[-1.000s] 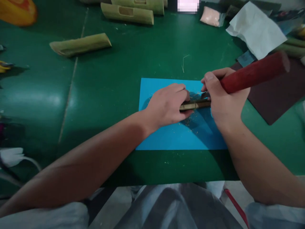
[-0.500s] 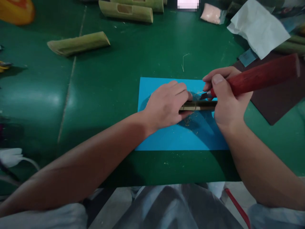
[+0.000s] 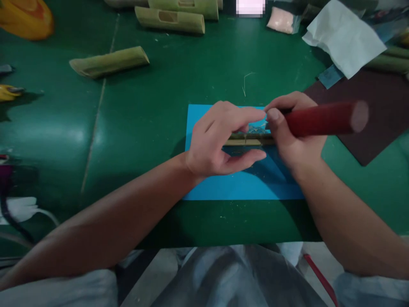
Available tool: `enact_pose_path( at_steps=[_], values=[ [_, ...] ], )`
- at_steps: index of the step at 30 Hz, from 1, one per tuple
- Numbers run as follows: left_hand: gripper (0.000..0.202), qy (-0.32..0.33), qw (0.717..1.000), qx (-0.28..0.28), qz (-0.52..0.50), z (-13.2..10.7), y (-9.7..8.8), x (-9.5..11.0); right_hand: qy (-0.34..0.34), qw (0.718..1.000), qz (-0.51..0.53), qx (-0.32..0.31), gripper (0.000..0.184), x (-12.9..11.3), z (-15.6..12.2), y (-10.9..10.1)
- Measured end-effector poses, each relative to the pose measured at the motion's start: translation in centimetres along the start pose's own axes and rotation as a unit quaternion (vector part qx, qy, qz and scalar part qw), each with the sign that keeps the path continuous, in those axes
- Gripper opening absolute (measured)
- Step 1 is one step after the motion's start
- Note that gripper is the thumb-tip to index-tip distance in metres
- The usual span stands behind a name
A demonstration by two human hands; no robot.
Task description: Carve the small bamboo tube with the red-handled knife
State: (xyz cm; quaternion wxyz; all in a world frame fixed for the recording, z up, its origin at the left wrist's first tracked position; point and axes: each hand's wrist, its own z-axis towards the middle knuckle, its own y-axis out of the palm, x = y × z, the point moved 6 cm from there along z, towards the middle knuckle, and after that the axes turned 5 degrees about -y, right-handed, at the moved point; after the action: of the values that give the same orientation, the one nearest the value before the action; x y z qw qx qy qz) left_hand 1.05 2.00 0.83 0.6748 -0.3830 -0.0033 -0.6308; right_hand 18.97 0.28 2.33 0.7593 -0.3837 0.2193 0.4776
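My right hand (image 3: 295,143) is closed round the thick red handle of a carving knife (image 3: 326,118), the handle's butt now turned toward me. Its blade is mostly hidden by my fingers. My left hand (image 3: 212,143) has its thumb and forefinger spread apart, the forefinger reaching to the right fingertips. Between that thumb and forefinger lies a narrow bamboo piece (image 3: 251,140) with a line cut across it. Whether the curled left fingers touch it I cannot tell. Under both hands is a blue sheet (image 3: 223,187) with fine shavings on it.
A slant-cut bamboo tube (image 3: 110,62) lies at the upper left, with notched bamboo tubes (image 3: 179,22) farther back. A dark brown mat (image 3: 364,128), white paper (image 3: 347,40) and a pinkish packet (image 3: 281,20) are on the right. A white plug (image 3: 21,209) with cables sits at the left edge.
My left hand has loosened from the bamboo piece, its thumb and forefinger opening. The knife has swung, its handle lower and its butt toward me. My right hand has shifted slightly left.
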Motion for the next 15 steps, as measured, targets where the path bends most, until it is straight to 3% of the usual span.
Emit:
enact_pose_path(
  at_steps=[2,5,9,11,13,15],
  values=[
    [0.057,0.037,0.999,0.032,-0.022,0.1,-0.2,0.7,-0.033,0.997,-0.057,-0.048,0.035,-0.8,0.1,0.2],
    [0.073,0.087,0.993,0.070,-0.025,0.6,-0.5,2.0,-0.033,0.983,-0.125,-0.130,0.025,-1.4,0.0,1.1],
    [0.052,0.106,0.991,0.078,0.034,1.0,-0.9,3.4,-0.011,0.966,-0.171,-0.192,0.014,-1.5,-0.3,2.4],
    [0.041,0.082,0.992,0.072,0.068,0.7,-1.1,3.6,-0.017,0.964,-0.183,-0.193,0.016,-1.4,-0.3,2.4],
    [0.043,0.011,0.995,0.078,0.068,0.1,-1.5,2.8,-0.035,0.961,-0.207,-0.179,0.028,-1.1,-0.1,1.8],
    [0.044,-0.049,0.989,0.140,-0.009,-0.9,-2.1,1.3,-0.063,0.954,-0.244,-0.163,0.042,-0.8,0.4,0.6]
  ],
)
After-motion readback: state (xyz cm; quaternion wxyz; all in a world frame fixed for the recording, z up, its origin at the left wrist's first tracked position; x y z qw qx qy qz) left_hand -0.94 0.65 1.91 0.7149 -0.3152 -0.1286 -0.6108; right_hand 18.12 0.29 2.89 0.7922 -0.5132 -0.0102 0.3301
